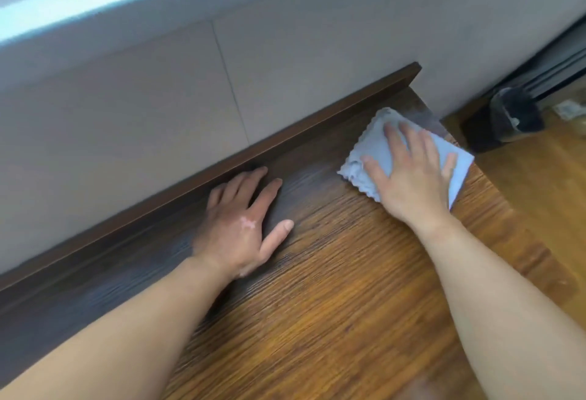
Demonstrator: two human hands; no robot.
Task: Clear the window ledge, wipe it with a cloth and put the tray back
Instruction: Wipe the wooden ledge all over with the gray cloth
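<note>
My right hand (412, 174) lies flat, fingers spread, pressing the pale blue cloth (369, 149) at the far right corner of the wooden ledge (317, 304), the cloth reaching its right edge. My left hand (241, 228) rests flat, fingers straight, beside the raised back lip (285, 135); wood surface spans between my hands and towards me.

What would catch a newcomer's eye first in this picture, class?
The pale blue cloth stands out, spread near the far right end of the wooden ledge, with the right hand pressing flat on it. The left hand rests flat on the ledge, fingertips at its raised back edge.
</note>
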